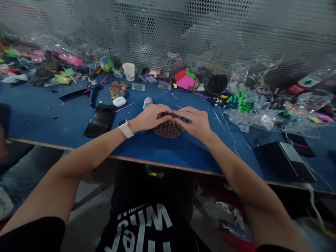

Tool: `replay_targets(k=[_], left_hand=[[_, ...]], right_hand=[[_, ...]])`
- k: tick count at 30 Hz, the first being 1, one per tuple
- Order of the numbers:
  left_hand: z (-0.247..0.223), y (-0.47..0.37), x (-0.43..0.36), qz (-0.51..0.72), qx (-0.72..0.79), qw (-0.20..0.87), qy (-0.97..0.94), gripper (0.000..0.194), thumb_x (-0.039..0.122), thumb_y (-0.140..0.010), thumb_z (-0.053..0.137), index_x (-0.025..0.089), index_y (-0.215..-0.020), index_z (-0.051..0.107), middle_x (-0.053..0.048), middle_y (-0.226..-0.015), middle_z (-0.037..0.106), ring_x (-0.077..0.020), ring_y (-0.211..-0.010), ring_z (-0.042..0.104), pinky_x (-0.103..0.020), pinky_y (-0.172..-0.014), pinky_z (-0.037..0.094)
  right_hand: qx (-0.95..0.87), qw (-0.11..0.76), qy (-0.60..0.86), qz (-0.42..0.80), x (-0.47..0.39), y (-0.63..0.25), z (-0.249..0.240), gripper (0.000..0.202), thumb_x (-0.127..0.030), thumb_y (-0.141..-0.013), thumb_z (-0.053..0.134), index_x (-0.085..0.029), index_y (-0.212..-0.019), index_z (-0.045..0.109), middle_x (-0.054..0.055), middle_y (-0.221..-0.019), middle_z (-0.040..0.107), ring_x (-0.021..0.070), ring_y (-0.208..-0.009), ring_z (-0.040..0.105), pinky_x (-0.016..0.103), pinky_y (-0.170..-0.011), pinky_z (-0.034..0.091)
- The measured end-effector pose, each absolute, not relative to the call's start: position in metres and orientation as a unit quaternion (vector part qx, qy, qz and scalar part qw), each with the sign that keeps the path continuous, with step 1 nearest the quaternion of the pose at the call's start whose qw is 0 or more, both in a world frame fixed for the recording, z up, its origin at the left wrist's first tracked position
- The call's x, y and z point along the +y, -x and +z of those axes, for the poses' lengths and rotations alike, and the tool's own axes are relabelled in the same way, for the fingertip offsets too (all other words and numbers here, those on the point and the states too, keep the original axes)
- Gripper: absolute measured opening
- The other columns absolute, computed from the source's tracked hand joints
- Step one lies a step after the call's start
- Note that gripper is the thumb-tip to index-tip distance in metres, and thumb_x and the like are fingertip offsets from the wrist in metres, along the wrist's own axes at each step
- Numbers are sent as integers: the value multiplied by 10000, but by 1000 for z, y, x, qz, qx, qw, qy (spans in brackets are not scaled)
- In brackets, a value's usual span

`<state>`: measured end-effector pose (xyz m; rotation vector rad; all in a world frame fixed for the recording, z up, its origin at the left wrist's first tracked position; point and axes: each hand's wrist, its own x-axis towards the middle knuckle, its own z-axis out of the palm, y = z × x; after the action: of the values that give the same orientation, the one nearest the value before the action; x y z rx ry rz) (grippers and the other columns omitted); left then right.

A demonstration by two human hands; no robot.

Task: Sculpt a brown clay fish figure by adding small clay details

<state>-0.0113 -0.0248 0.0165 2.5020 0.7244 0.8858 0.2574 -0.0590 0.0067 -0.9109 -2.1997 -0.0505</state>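
Note:
A brown lump with a braided-looking, ridged surface (168,130) rests on the blue table in front of me. My left hand (154,117) and my right hand (194,121) arch over it from either side. Thumbs and fingers of both are pinched, and their tips meet just above the lump's far part. Whatever is between the fingertips is too small or hidden to name. Behind my left hand lies a small multicoloured piece (147,102). A thin pink stick (179,107) shows just beyond my fingers.
Left of my hands are a dark phone (100,120), a white oval case (119,101) and dark blue pliers-like tool (81,92). A paper cup (128,71), a pink-red-green lump (186,79) and plastic bags (244,119) line the back. A dark box-like device (285,161) sits at right.

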Motion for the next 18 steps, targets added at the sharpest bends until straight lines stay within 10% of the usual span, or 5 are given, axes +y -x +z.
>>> replay_targets(k=[11,18], left_hand=[[16,22,-4,225,251,178,-924,268,333,-1187,551,198,-1231,778,-109,-1206,845,-245,-1152,789,-377,-1060,582],[34,53,10,110,482,13,-869,352,315,-1215,427,145,-1331,713,-185,-1300,796,-314,-1156,754,-427,-1026,580]], right_hand=[[-854,313,412,-65,-69,-238,13,164,-288,-1120,630,-242,-1076,781,64,-1029,862,198,-814,779,341,-618,434],[-783,427,452,18,-54,-269,19,55,-308,-1010,699,-269,-999,737,32,-895,830,205,-673,726,397,-750,606]])
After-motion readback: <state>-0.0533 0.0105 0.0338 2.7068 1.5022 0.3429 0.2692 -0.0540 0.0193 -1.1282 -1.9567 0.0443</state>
